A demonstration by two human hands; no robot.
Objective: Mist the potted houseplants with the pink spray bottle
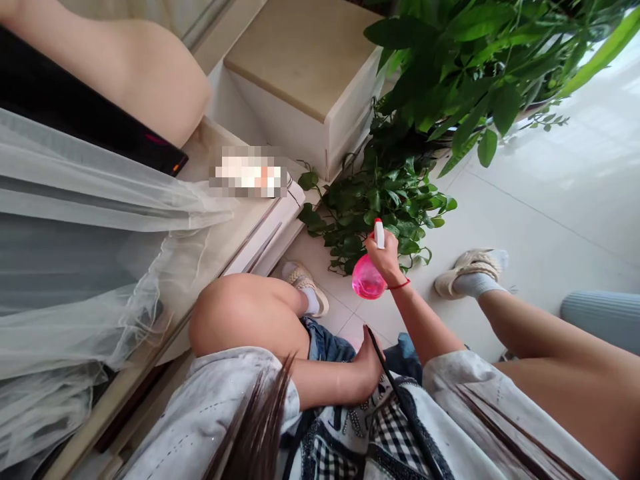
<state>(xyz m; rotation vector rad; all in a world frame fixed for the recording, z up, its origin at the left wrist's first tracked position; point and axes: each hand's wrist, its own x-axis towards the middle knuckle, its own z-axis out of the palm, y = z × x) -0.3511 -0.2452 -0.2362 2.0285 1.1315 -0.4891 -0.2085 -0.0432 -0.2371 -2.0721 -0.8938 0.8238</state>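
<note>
My right hand (pixel 384 253) is closed round the neck of a spray bottle (pixel 368 279) with a round, see-through pink body. Its white trigger head has a red nozzle tip that points at a leafy green trailing plant (pixel 390 200) just beyond. A red cord circles my right wrist. My left hand (pixel 369 367) is low over my lap, its fingers stretched forward. A black strap (pixel 393 380) crosses in front of that hand and hides part of it, and no held object shows there.
A larger leafy plant (pixel 465 73) rises at the upper right. On the left stand a low cabinet (pixel 250 223), a box-like unit (pixel 300 53) with a tan top, and a sheer white curtain (pixel 100 213). A blue ribbed container (pixel 600 320) is at the right, on the tiled floor (pixel 540 233).
</note>
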